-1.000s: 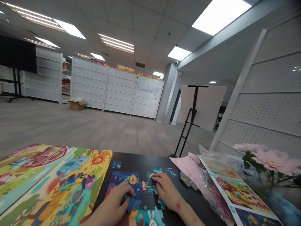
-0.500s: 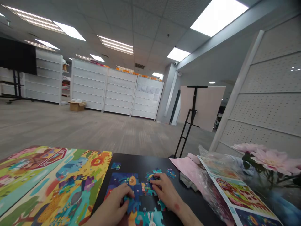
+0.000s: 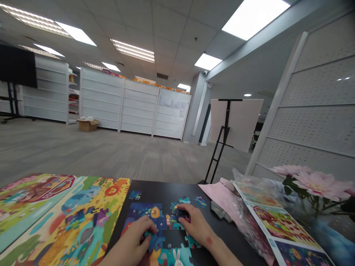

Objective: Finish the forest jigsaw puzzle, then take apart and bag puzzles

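Two hands, half curled, touching puzzle pieces

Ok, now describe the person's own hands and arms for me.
The left hand and right hand are bare: no gloves, and no rings or watch that can be seen. Both forearms are uncovered as far as the picture shows, with no sleeve in view. A small roundish mark sits near the right wrist.
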Demonstrator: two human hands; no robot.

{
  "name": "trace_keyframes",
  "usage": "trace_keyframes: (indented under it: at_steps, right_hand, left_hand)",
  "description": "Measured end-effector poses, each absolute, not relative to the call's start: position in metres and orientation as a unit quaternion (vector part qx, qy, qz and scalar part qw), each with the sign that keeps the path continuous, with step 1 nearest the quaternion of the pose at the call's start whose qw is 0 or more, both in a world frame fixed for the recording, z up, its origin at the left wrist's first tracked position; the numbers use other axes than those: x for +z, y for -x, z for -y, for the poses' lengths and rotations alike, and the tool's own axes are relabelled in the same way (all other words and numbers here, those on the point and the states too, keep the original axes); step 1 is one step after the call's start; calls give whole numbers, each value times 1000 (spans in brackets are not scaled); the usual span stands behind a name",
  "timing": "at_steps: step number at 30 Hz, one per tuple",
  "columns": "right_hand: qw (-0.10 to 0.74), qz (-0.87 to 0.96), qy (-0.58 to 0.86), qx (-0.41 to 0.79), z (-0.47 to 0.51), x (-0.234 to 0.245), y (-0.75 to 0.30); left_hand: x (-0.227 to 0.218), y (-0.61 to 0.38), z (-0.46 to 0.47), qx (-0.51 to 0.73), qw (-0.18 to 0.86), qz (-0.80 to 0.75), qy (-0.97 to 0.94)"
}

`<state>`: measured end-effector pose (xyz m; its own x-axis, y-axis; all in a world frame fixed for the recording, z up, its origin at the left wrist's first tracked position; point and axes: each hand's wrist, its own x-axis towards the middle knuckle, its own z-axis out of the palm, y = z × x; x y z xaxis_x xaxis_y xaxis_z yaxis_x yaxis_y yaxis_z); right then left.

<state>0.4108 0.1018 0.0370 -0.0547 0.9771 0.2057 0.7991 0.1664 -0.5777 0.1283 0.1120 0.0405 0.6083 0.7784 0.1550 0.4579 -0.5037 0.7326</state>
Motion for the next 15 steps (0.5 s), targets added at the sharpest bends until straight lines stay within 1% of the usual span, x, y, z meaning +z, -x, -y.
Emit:
trace_keyframes:
  at_steps: [3,7,9,12,15]
  right_hand:
    - [290,723,608,156,-101,38,-412]
    - [302,753,571,125,-107,41,-417]
    - [283,765,567,116,-115,42,-421]
    - [238,774,570,136,-130,42,-428]
    - [232,771,574,151,-140,42,-431]
  left_hand:
    - [40,-128,-113,248,332,-365,-833]
    - [38,-128,-116,253,328,-361,-836]
    - [36,-128,-117,255,326,-361,-836]
    - [34,-129,-119,253,321,-359,-839]
    - [34,-130,-120,247,314,-355,-845]
